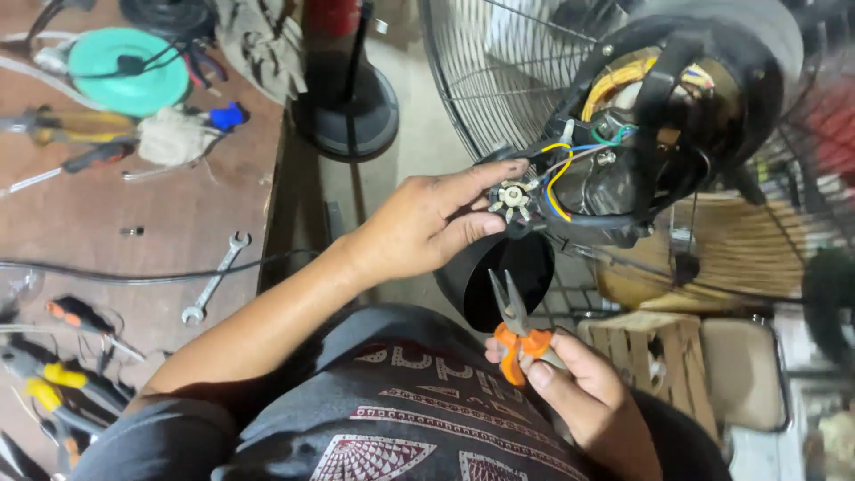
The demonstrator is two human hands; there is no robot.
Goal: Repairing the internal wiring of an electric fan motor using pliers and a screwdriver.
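A large fan with a wire guard [499, 80] has its rear cover off, and its motor [641, 116] with copper windings and coloured wires shows. My left hand [427, 223] pinches a small round white switch [514, 197] that hangs from the motor by yellow, blue and black wires. Below it a black plastic cover [499, 285] sits near my lap. My right hand [579, 387] grips orange-handled needle-nose pliers [515, 321], jaws pointing up toward the switch and a little apart from it.
To the left is a brown workbench [178, 214] with a spanner [214, 278], screwdrivers [71, 125], a green tape roll [129, 69], a black cable and yellow-handled tools [53, 383]. A black fan base [352, 111] stands on the floor. A wooden crate [659, 356] is at the lower right.
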